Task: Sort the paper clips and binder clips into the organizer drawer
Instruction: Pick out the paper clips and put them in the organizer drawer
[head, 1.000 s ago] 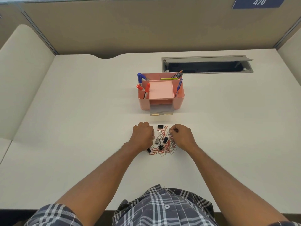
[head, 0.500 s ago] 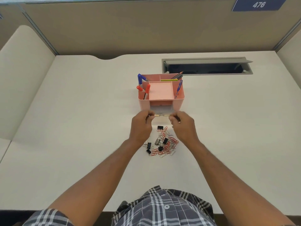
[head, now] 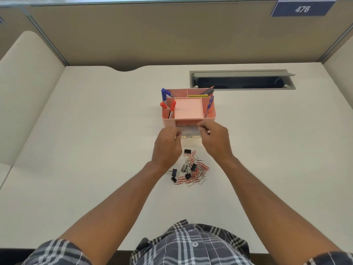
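Two hands, the left hand (head: 168,143) and right hand (head: 214,139), are hovering with curled fingers over the clear drawer (head: 188,131) at frame centre; whether either grip is holding clips is unclear. Paper clips (head: 196,172) and binder clips (head: 187,151) are lying on the table (head: 95,150) below, pens (head: 163,94) standing in the pink organizer (head: 188,109).

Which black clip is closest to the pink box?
The binder clip at the top of the pile. It sits alone at the far edge, nearest the organizer; the other black clips lie lower down.
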